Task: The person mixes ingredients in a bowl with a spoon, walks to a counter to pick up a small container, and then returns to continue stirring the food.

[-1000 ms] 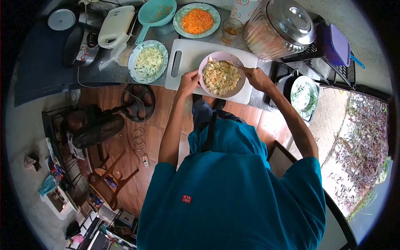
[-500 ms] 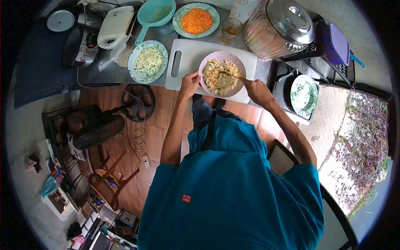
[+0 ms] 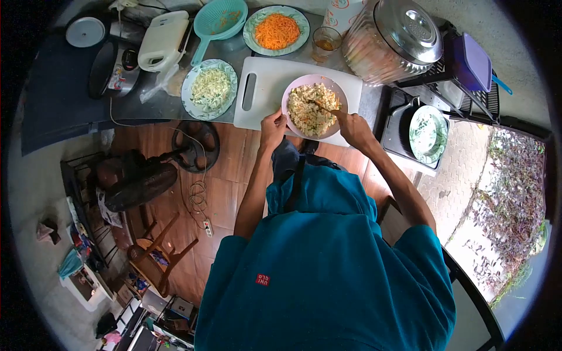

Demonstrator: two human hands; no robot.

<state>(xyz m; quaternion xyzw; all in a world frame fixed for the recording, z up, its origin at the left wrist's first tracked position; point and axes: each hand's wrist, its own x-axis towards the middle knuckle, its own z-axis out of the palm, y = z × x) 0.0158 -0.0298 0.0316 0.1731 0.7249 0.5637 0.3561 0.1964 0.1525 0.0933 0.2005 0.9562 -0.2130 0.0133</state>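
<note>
So I had my left hand (image 3: 273, 124) curled on the near-left rim of the pale pink round bowl (image 3: 291, 90), thumb and fingers pinching the edge. The bowl sat on the right half of the white plastic cutting board (image 3: 263, 88), the one with the slot handle at its left end, and it was heaped with a yellowish chopped mix flecked with orange. My right hand (image 3: 351, 124) was closed around a thin utensil (image 3: 321, 107) that poked into the mix from the right side; it was too small in the head view for me to tell if it was a fork or a spoon.

Just left of the board was a green-patterned plate of shredded pale cabbage (image 3: 209, 89), close to the board's edge. Behind the board, further back on the counter, stood a green-rimmed plate of shredded orange carrot (image 3: 277, 29), with a teal plastic colander (image 3: 219, 19) beside it on the left and a small clear glass with amber liquid (image 3: 324, 42) on the right. A big glass jar with a shiny metal lid (image 3: 391, 40) stood to the right of the glass, well above the bowl. Off to my right, past the counter's end, a green-and-white patterned dish (image 3: 428, 133) lay in a dark tray. A cream-coloured boxy appliance (image 3: 162, 41) sat at the far left of the counter.
</note>
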